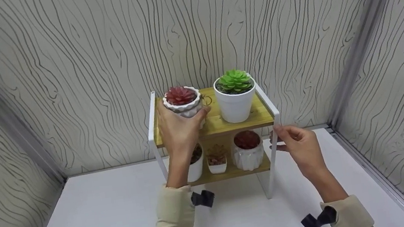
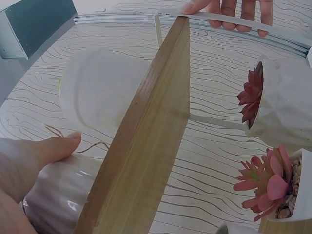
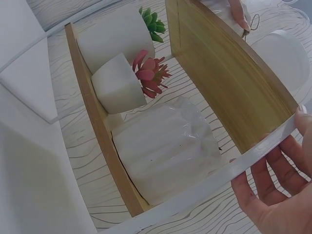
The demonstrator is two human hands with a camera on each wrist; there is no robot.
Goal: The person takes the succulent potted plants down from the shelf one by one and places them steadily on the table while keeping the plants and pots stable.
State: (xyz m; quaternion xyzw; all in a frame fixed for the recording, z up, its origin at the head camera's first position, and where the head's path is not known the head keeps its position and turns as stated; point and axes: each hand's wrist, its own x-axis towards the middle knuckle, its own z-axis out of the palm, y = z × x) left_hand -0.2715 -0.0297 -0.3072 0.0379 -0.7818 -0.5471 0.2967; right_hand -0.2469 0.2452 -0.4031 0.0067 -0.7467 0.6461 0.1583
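A two-tier plant stand (image 1: 215, 128) with wooden shelves and a white frame stands before me. On its top shelf, at the left, my left hand (image 1: 178, 126) grips a scalloped white pot with a red succulent (image 1: 181, 96). A twine bow (image 1: 206, 100) shows by the thumb. My right hand (image 1: 302, 147) holds the stand's white right side frame (image 3: 209, 192), thumb near the top corner, fingers along the bar. To the right on the top shelf is a smooth white pot (image 1: 237, 105) with a green succulent (image 1: 234, 80).
The lower shelf carries a ribbed white pot with a red plant (image 1: 248, 150), a small square pot (image 1: 217, 164) with a pink succulent, and another white pot (image 1: 195, 169), partly behind my left wrist. The stand sits on a white table (image 1: 114, 215), near a wood-grain patterned wall (image 1: 102, 64).
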